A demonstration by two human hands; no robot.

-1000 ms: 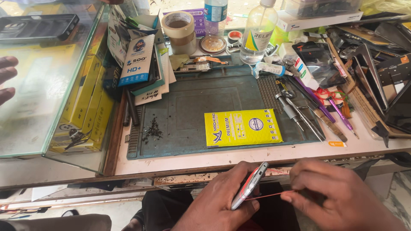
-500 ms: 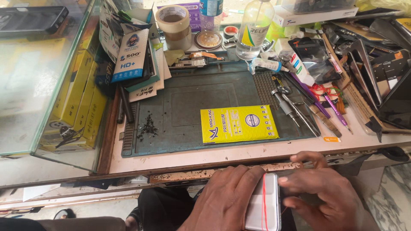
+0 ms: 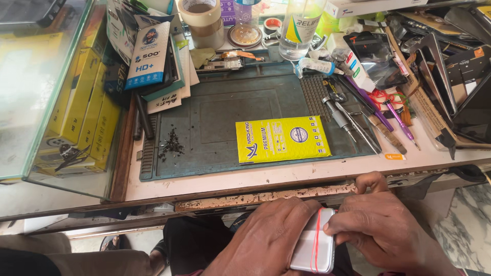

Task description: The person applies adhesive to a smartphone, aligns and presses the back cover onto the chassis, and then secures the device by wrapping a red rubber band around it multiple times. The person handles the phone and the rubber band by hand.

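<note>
In the head view, a flat white rectangular phone-like slab (image 3: 313,244) was held low in the lap, below the front edge of the worn wooden workbench (image 3: 266,198). The left hand (image 3: 266,240) was closed over the slab's left side, gripping it. The right hand (image 3: 381,232) was closed at the slab's right edge, its fingertips pinching at a thin red thread (image 3: 316,237) that was looped lengthwise around the slab. The thread was seen already wrapped over the face; whether it had been drawn through anything could not be told, and the slab was judged not yet separated or opened.

On the bench, a dark green ribbed work mat (image 3: 225,110) was laid out, with a yellow rectangular packet (image 3: 282,139) lying flat on it, well apart from both hands. Just right of the packet, metal screwdrivers and tweezers (image 3: 348,120) were left untouched.
</note>
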